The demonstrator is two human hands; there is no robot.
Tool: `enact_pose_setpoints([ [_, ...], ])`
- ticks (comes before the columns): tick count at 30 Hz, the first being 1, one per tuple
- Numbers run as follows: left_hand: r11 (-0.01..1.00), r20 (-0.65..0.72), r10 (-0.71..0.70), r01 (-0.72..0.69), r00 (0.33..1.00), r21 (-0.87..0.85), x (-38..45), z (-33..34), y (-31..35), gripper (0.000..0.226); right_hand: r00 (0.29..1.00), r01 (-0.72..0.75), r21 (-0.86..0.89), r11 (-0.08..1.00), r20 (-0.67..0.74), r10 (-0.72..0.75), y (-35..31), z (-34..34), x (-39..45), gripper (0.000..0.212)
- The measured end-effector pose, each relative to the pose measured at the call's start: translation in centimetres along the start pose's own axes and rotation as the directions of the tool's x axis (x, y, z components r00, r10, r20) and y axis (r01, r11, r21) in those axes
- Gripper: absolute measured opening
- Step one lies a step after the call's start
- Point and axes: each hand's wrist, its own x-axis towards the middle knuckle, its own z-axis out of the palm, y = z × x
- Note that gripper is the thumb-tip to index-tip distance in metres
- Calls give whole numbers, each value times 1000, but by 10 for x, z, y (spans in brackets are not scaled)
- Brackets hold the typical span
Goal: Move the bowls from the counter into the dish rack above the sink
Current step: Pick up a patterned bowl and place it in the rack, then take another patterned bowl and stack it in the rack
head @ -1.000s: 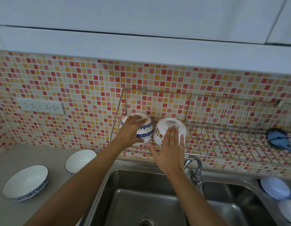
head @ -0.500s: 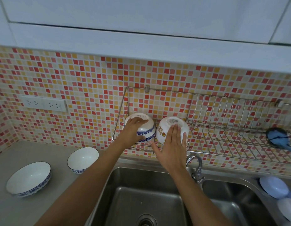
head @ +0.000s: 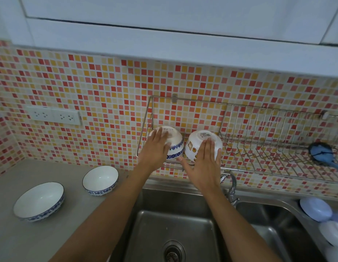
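Note:
Two bowls stand upside down, tilted, at the left end of the wire dish rack (head: 259,129) on the tiled wall. My left hand (head: 155,150) lies with straightened fingers on the blue-patterned bowl (head: 176,145). My right hand (head: 204,165) rests flat against the white bowl with cartoon pictures (head: 197,141), its thumb below the rim. Neither hand curls around its bowl. Two more blue-rimmed bowls sit upright on the grey counter at the left: a small bowl (head: 100,178) and a wider bowl (head: 39,201).
The steel sink (head: 174,224) lies below the rack, with a faucet (head: 230,186) between its two basins. A blue brush (head: 321,154) lies at the rack's right end. Pale dishes (head: 315,208) sit at the right sink edge. A wall socket (head: 52,116) is at the left.
My left hand's fingers have uncurled from the blue-patterned bowl and now lie straight on it. Both bowls stay in the rack. The view has shifted left.

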Motion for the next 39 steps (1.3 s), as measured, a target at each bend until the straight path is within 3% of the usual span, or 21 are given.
enact_pose_setpoints([
  [5,974,-107,79,-54,991,222,-58,20,-8,52,995,44,41,998,-87,-40,-4,9,-33,74],
  [9,975,-95,110,-88,989,204,-105,31,-35,57,995,-3,268,963,-96,29,-25,27,-74,69],
  [12,991,3,24,-25,1000,135,-136,32,-62,59,996,11,374,927,-90,25,-51,50,-100,66],
  [16,976,61,-198,192,978,98,-174,18,-124,56,992,-20,447,894,122,-40,-101,97,-133,68],
  [21,913,53,-406,408,912,-24,-211,-14,-215,48,922,-107,531,840,369,-116,-172,142,-145,62],
  [25,842,50,-525,527,850,-119,-215,-25,-256,41,853,-266,536,801,517,-63,-225,161,-128,67],
  [28,800,91,-565,571,820,-184,-199,-20,-271,42,812,-355,524,774,583,-22,-251,179,-105,75],
  [32,686,199,-643,672,739,-279,-161,-8,-282,46,783,-477,573,666,622,25,-272,199,-72,68],
  [39,439,433,-713,833,551,-338,-117,29,-316,52,566,-726,361,586,797,210,-280,249,-40,73],
])
